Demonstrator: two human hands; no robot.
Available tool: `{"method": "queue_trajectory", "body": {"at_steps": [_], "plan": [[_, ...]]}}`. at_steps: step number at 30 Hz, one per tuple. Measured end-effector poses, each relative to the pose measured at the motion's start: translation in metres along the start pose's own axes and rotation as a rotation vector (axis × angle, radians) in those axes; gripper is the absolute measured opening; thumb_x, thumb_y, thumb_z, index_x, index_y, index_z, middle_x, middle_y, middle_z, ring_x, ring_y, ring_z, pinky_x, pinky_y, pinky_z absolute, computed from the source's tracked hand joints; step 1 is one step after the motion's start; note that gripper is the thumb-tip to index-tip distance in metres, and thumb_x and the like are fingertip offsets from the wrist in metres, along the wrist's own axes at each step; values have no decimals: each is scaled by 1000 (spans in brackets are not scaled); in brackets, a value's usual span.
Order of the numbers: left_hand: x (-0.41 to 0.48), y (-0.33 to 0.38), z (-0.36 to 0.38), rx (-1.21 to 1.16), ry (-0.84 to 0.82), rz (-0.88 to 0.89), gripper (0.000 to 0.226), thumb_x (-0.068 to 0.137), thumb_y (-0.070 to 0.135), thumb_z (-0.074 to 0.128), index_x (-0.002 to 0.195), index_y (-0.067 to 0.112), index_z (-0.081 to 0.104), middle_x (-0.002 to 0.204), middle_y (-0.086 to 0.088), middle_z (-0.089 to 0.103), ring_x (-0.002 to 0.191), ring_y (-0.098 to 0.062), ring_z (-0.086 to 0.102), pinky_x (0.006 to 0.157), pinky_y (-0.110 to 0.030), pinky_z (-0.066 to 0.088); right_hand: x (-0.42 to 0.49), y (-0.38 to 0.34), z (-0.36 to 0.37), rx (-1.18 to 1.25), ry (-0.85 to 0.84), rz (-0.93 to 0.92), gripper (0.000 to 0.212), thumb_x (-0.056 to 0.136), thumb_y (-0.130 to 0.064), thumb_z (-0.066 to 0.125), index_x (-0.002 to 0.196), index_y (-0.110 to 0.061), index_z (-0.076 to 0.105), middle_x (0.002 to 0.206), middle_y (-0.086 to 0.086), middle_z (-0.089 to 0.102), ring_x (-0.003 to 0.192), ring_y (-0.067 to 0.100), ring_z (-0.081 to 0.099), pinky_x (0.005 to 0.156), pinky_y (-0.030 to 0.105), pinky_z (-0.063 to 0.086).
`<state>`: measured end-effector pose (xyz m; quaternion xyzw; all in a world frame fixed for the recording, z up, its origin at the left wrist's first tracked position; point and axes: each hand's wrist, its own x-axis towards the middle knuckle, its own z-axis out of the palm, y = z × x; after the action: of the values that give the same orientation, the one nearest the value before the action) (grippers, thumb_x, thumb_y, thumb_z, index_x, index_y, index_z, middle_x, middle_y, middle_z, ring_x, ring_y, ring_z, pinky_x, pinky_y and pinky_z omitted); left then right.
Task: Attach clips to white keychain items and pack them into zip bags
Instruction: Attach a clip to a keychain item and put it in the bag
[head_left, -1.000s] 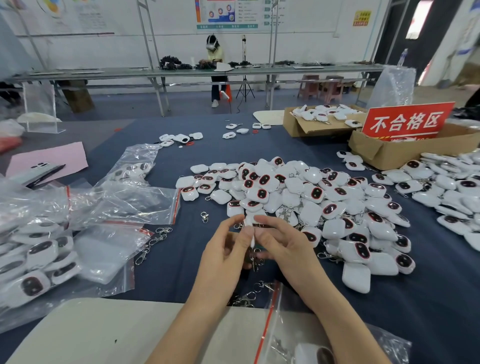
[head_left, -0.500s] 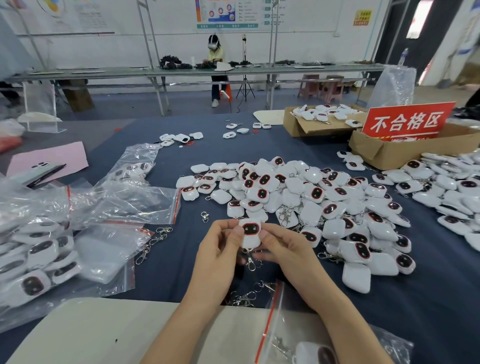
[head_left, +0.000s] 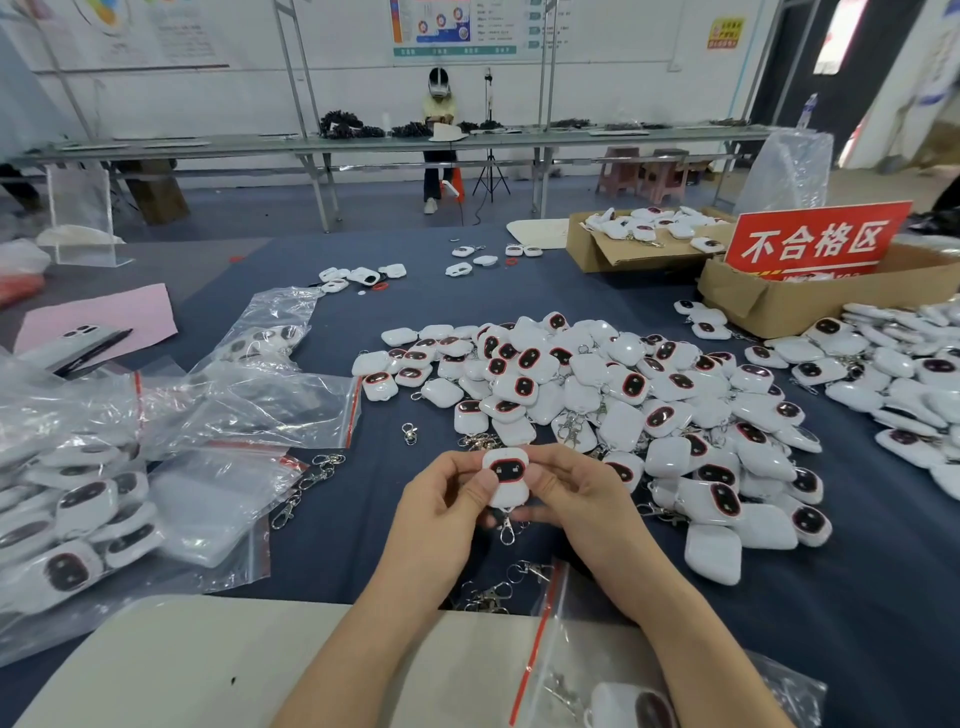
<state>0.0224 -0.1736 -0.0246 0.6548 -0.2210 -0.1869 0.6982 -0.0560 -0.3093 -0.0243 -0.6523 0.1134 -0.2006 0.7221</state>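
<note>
You are holding one white keychain item up over the blue table cloth, just in front of the big pile of keychain items. Your left hand is pinching its left edge, thumb on the front and fingers curled behind. Your right hand is pinching the right edge the same way. A metal clip is hanging from the item's lower end, between your two hands.

The item is looking like a small, light, rigid plastic shell with a glossy skin, so it is probably going to feel slippery. Taking it by the side edges, as you are doing, is likely giving you the firmest hold and keeping your thumbs mostly off the dark face panel. The clip is dangling loose and may be catching on things. The zip bag lying by your right forearm is looking thin and limp, so its mouth will probably be needing a hand to hold it open
</note>
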Motion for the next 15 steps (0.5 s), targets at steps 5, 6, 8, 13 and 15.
{"method": "queue_trajectory", "body": {"at_steps": [5, 6, 8, 13, 15], "plan": [[1, -2, -1, 48, 23, -3, 11, 99, 12, 61, 99, 17, 70, 81, 1, 75, 62, -8, 61, 66, -27, 53, 1, 1, 0, 19, 14, 26, 13, 99, -5, 57, 101, -8, 70, 88, 1, 78, 80, 11, 73, 68, 21, 58], [1, -3, -1, 51, 26, -4, 10, 99, 12, 62, 98, 17, 70, 81, 0, 76, 63, -9, 61, 68, -29, 53, 1, 2, 0, 17, 18, 29, 13, 99, -5, 57, 101, -7, 69, 87, 1, 78, 79, 11, 73, 68, 20, 58], [1, -3, -1, 53, 30, -6, 9, 99, 13, 62, 98, 17, 70, 83, -2, 76, 63, -9, 61, 70, -31, 53, 2, 2, 0, 12, 28, 35, 12, 99, -5, 57, 102, -4, 69, 87, 2, 77, 79, 11, 73, 67, 20, 57], [1, -4, -1, 59, 32, -9, 8, 99, 13, 63, 96, 16, 70, 79, 2, 76, 61, -8, 61, 66, -23, 53, 2, 2, 0, 7, 40, 50, 11, 98, -7, 59, 101, -1, 68, 88, 4, 77, 80, 13, 73, 67, 21, 58], [2, -4, -1, 60, 34, -12, 7, 99, 14, 62, 97, 16, 69, 79, 3, 75, 61, -8, 61, 65, -22, 53, 2, 2, 0, -6, 43, 51, 11, 98, -8, 59, 101, -2, 68, 88, 4, 77, 79, 13, 73, 68, 21, 58]]}}
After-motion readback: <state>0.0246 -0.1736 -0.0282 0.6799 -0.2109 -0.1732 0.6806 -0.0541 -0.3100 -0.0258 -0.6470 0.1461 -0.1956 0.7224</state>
